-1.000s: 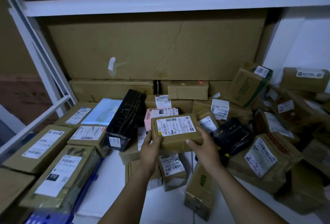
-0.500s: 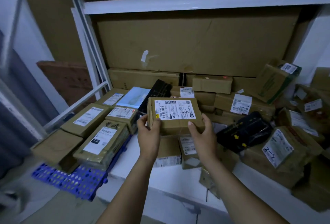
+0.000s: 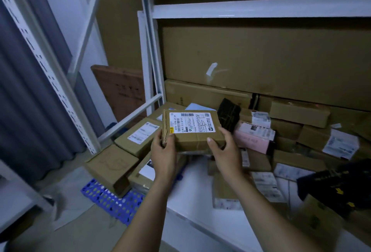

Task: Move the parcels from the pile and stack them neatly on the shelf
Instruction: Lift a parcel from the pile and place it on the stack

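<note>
The parcel (image 3: 192, 129), a flat brown carton with its white label facing up, is in the air between both hands, clear of everything beneath it. The left hand (image 3: 163, 149) grips its torn left end, thumb on top and fingers curled round the edge. The right hand (image 3: 224, 149) holds the right end the same way, thumb on the near top face. Neither hand is slack; both are closed round the carton.

A second ago the carton sat low on the pile (image 3: 301, 131), covering part of the pink parcel (image 3: 251, 141). Half a second ago it was raised. Now the view has swung left and the carton has travelled with it. The pink parcel lies uncovered to its right, next to the black parcel (image 3: 228, 114). The carton now hangs above the labelled boxes (image 3: 140, 135) that lie in a tidier row by the rack upright (image 3: 149, 61), over the blue pallet (image 3: 114, 197).

That likely means the pick-up is finished and the carry has begun. The carton is not yet set down, and where it will go cannot be told from here. Many parcels are still heaped on the white ledge (image 3: 200, 207), so most of the task seems to remain.
</note>
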